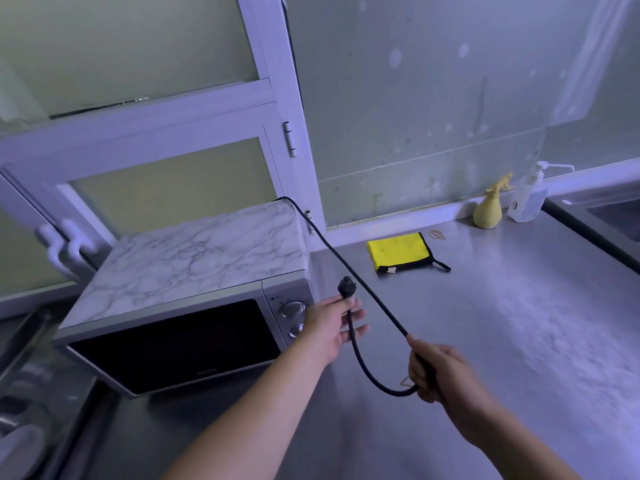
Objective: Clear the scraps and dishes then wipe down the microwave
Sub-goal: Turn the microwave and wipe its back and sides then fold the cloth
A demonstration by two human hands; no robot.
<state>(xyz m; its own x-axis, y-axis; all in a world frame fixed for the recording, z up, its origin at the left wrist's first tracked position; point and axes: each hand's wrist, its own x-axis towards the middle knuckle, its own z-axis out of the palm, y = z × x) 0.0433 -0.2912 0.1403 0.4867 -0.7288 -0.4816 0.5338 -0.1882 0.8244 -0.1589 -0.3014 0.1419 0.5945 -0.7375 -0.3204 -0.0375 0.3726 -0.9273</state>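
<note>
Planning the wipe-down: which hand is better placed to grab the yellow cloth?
Right. The right hand is on the same side as the folded yellow cloth; the left hand holds the plug end of the black power cord beside the marble-topped microwave. The right must first release its grip on the cord.

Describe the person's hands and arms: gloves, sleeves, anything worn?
Nothing worn is in view. The left hand and right hand have no gloves, rings or watch, and no sleeve shows on either arm up to the frame edge.
</note>
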